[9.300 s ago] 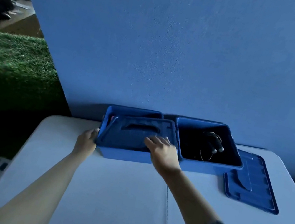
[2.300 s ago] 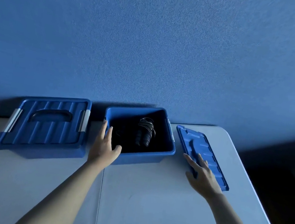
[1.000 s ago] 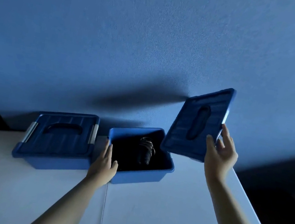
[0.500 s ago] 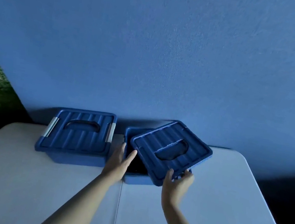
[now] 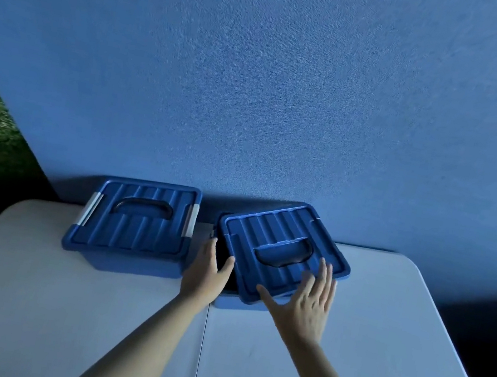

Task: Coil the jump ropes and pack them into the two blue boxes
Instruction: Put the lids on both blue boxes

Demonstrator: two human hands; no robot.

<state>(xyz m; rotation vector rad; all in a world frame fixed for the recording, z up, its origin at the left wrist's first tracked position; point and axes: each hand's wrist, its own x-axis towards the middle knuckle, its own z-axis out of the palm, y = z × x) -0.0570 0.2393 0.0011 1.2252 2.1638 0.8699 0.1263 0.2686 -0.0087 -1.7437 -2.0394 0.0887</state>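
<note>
Left ribbed blue plastic box (image 5: 132, 228) lidded, latched; right blue box (image 5: 232, 304) has its blue ribbed lid (image 5: 282, 253) askew, unseated; ropes hidden inside; left hand (image 5: 204, 275) steadies box edge, relaxed; right hand (image 5: 307, 303) flat, spread on lid; seating, latching remain.

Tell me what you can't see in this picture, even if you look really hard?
- Inside the left box: its closed lid covers everything in the head view.
- Inside the right box: the crooked lid hides most of it; the dark gap beside the left hand shows nothing clearly.
- Jump ropes: none visible.
- Under the right hand: the lid's near corner.
</note>
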